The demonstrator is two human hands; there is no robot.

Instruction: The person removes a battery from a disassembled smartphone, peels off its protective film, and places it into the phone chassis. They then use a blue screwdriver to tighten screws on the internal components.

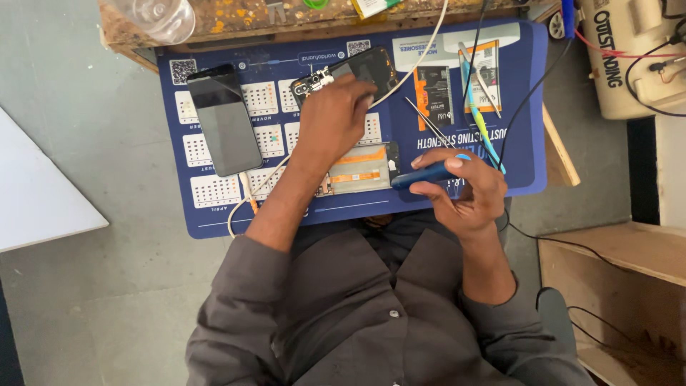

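My left hand reaches forward over a blue work mat and grips the near edge of an opened phone body with its camera module showing. My right hand holds a blue-handled screwdriver, its tip pointing left toward a phone display frame with an orange flex cable. A black phone back cover lies on the mat to the left. Metal tweezers rest just beyond my right hand.
A phone battery and a second pair of tweezers lie at the mat's far right. White and black cables cross the mat. A clear plastic bottle sits on the worn bench edge. A wooden crate stands at the right.
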